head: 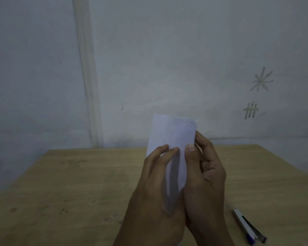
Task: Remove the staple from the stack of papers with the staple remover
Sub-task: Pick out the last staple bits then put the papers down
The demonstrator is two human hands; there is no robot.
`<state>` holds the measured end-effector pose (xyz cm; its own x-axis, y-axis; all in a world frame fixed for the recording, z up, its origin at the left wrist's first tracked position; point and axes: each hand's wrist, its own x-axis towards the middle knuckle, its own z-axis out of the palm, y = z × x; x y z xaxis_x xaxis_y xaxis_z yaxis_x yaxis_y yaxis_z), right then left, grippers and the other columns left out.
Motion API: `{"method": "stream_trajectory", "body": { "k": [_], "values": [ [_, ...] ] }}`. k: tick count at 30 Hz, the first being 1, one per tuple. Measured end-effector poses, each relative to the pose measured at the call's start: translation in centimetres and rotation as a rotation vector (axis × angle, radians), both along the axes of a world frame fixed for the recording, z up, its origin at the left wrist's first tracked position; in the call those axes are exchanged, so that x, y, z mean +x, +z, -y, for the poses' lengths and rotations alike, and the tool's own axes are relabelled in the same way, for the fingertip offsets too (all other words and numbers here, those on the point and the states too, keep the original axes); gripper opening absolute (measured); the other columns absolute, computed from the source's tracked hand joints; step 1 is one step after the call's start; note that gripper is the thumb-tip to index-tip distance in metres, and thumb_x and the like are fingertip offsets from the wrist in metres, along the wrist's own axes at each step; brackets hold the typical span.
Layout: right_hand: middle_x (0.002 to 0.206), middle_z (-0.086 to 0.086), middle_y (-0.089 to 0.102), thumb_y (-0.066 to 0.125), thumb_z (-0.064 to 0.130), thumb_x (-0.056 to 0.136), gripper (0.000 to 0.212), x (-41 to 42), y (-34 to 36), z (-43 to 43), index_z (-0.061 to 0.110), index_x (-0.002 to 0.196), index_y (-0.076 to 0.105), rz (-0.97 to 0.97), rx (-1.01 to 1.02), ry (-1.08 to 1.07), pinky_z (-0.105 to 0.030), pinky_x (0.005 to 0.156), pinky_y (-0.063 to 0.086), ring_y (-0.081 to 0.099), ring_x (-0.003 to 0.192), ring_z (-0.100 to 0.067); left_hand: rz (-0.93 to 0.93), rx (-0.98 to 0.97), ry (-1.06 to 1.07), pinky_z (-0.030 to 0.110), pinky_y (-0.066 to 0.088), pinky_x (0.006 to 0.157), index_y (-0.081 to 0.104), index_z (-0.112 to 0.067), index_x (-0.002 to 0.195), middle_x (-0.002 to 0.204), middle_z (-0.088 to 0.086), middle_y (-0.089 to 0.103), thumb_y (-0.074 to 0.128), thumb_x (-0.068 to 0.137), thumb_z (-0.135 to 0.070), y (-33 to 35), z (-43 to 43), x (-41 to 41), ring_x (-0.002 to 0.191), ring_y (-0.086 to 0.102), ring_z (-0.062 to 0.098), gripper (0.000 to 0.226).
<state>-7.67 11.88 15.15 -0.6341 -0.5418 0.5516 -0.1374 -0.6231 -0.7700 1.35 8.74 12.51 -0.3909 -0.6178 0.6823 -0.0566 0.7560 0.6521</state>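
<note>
A small white stack of papers (174, 134) stands upright in front of me, lifted above the wooden table (75, 183). Both hands grip it. My left hand (155, 189) pinches its lower left part with thumb and fingers. On the right edge, my right hand (204, 176) presses its thumb on the front while its fingers wrap behind. A short dark staple (189, 125) shows near the top right corner of the paper. A slim silver and dark tool with purple ends (248, 226), perhaps the staple remover, lies on the table at the lower right, untouched.
A pale wall rises right behind the table, with a vertical strip (87, 77) on the left and taped marks (260, 79) on the right. The table's right edge slants close to the tool.
</note>
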Motion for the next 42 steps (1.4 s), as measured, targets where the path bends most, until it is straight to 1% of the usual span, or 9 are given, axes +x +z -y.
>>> {"method": "stream_trajectory", "body": {
  "k": [3, 9, 12, 16, 19, 22, 27, 34, 42],
  "values": [
    [0.119, 0.016, 0.071, 0.053, 0.031, 0.097, 0.026, 0.3, 0.0, 0.0, 0.040, 0.117, 0.067, -0.117, -0.045, 0.035, -0.040, 0.087, 0.058, 0.069, 0.109, -0.013, -0.069, 0.120, -0.106, 0.025, 0.043, 0.107, 0.040, -0.045, 0.139, 0.149, -0.024, 0.041, 0.070, 0.071, -0.025, 0.5, 0.2, 0.4, 0.137, 0.040, -0.004, 0.078],
    [0.138, 0.007, 0.062, 0.048, 0.004, 0.095, 0.029, 0.7, -0.7, 0.0, 0.012, 0.116, 0.068, -0.246, -0.141, 0.195, -0.026, 0.103, 0.048, 0.052, 0.134, -0.010, -0.349, 0.219, -0.106, 0.026, 0.057, 0.087, 0.052, -0.044, 0.124, 0.124, -0.021, 0.066, 0.062, 0.094, -0.005, 0.7, -0.1, -0.2, 0.113, 0.066, 0.005, 0.050],
    [0.139, 0.008, 0.061, 0.055, 0.008, 0.094, 0.023, 0.0, -1.5, 0.4, 0.013, 0.112, 0.069, -0.336, -0.092, 0.105, -0.033, 0.106, 0.047, 0.051, 0.135, -0.010, -0.459, 0.216, -0.013, 0.018, 0.055, 0.082, 0.058, -0.048, 0.115, 0.115, -0.021, 0.069, 0.056, 0.097, -0.017, 0.4, 1.1, 0.2, 0.106, 0.068, 0.003, 0.036],
    [0.148, 0.014, 0.050, 0.062, 0.019, 0.090, 0.033, -2.6, -2.2, 0.9, 0.027, 0.122, 0.062, -0.376, 0.022, -0.176, -0.026, 0.113, 0.039, 0.041, 0.141, -0.006, -0.533, 0.360, -0.130, 0.031, 0.059, 0.079, 0.059, -0.038, 0.114, 0.116, 0.004, 0.073, 0.056, 0.095, -0.002, 0.2, 2.7, 1.3, 0.104, 0.072, 0.022, 0.040],
    [0.152, 0.014, 0.040, 0.072, 0.021, 0.083, 0.063, -4.7, -3.0, 1.1, 0.027, 0.140, 0.046, -0.165, 0.147, -0.293, 0.002, 0.093, 0.037, 0.043, 0.135, 0.002, -0.559, 0.465, -0.185, 0.037, 0.061, 0.078, 0.055, -0.032, 0.117, 0.118, 0.006, 0.074, 0.049, 0.096, 0.009, 0.1, 3.7, 1.9, 0.103, 0.072, 0.024, 0.046],
    [0.137, 0.013, 0.052, 0.076, 0.035, 0.073, 0.085, -6.6, -4.2, 1.2, 0.025, 0.147, 0.035, 0.036, 0.288, -0.123, -0.008, 0.076, 0.050, 0.056, 0.103, 0.014, -0.552, 0.517, -0.201, 0.045, 0.061, 0.082, 0.053, -0.028, 0.120, 0.117, 0.007, 0.074, 0.049, 0.096, 0.009, -0.4, 4.7, 2.2, 0.102, 0.072, 0.027, 0.045],
    [0.095, 0.011, 0.079, 0.071, 0.030, 0.078, 0.024, -8.6, -6.7, 1.4, 0.023, 0.101, 0.072, 0.011, 0.337, 0.067, -0.020, 0.068, 0.060, 0.075, 0.090, -0.012, -0.449, 0.498, -0.101, 0.036, 0.062, 0.067, 0.054, -0.027, 0.117, 0.105, 0.002, 0.077, 0.057, 0.095, -0.007, -1.4, 5.8, 2.4, 0.089, 0.076, 0.022, 0.030],
    [0.087, 0.018, 0.078, 0.068, 0.023, 0.081, 0.017, -8.3, -6.8, 2.3, 0.021, 0.097, 0.070, 0.014, 0.195, 0.020, -0.015, 0.064, 0.057, 0.074, 0.082, -0.004, -0.384, 0.254, 0.045, 0.019, 0.057, 0.063, 0.056, -0.030, 0.102, 0.097, -0.009, 0.072, 0.061, 0.089, -0.026, -1.5, 5.7, 2.1, 0.087, 0.072, 0.005, 0.014],
    [0.094, 0.020, 0.077, 0.066, 0.022, 0.087, 0.016, -8.3, -10.0, 2.7, 0.026, 0.102, 0.069, -0.013, 0.353, 0.086, -0.017, 0.066, 0.057, 0.074, 0.087, -0.003, -0.383, 0.314, 0.177, 0.012, 0.053, 0.059, 0.053, -0.033, 0.097, 0.095, -0.013, 0.067, 0.060, 0.088, -0.032, -4.4, 5.9, 1.8, 0.082, 0.068, -0.005, 0.011]
  ]
}}
